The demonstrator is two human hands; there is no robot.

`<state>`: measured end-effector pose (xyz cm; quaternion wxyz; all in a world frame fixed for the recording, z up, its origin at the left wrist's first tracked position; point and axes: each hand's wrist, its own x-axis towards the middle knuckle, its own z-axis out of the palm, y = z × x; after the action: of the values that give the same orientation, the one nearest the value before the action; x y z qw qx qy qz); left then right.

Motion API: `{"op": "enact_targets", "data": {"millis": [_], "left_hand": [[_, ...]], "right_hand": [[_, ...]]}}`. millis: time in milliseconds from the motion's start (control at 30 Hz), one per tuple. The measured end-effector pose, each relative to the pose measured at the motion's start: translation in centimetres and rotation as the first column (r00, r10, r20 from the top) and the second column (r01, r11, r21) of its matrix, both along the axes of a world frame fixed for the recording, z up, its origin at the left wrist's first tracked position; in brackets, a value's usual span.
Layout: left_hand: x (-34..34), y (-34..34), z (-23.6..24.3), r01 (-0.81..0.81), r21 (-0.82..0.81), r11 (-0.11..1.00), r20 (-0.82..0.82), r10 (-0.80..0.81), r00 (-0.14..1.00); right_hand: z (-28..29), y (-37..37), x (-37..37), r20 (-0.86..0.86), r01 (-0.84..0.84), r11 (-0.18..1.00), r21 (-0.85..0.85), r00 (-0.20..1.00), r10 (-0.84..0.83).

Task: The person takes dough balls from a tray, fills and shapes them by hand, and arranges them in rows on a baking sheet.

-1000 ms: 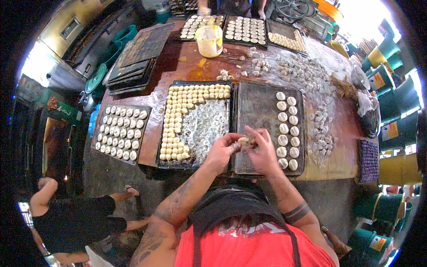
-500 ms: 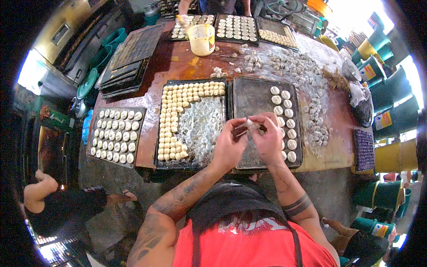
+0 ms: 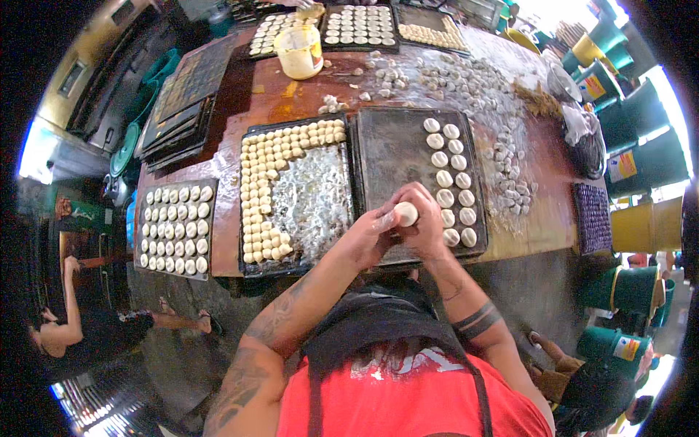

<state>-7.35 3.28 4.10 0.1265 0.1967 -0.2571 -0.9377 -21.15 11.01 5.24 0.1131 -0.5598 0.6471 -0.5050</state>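
My two hands are closed together over the near half of a dark baking tray (image 3: 378, 149). A round, smooth white dough ball (image 3: 406, 213) shows between them. My left hand (image 3: 369, 237) presses it from the left with the thumb, and my right hand (image 3: 424, 218) wraps it from the right; the fingers beneath are hidden. Along that tray's right side, pale dough rounds (image 3: 464, 180) with a crease on top stand in two columns. To the left, a second tray (image 3: 242, 164) holds rows of small yellowish dough balls (image 3: 256, 211) around a floury bare patch.
A tray of finished-looking rounds (image 3: 175, 229) lies at the table's left edge. Stacked dark trays (image 3: 178, 109) stand behind it. A white bucket (image 3: 299, 52) stands at the back, near another person's hand (image 3: 295, 3). Loose floured lumps (image 3: 510, 175) are scattered on the right.
My fingertips were pinching a small piece of dough; now my hands are cupped together and a smooth round top shows. The whole view has shifted, moving the table slightly left and up.
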Motion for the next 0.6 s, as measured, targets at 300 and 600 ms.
{"op": "enact_targets", "data": {"millis": [300, 600], "left_hand": [[-1.6, 2.6, -2.1, 0.187, -0.849, 0.493, 0.366, 0.296, 0.882], [-2.0, 1.4, -5.7, 0.075, -0.877, 0.475, 0.357, 0.54, 0.762]], "right_hand": [[-3.0, 4.8, -0.8, 0.523, 0.123, 0.891, 0.437, 0.772, -0.363], [-6.0, 6.5, -7.7, -0.416, 0.223, 0.839, 0.497, 0.909, 0.005]]}}
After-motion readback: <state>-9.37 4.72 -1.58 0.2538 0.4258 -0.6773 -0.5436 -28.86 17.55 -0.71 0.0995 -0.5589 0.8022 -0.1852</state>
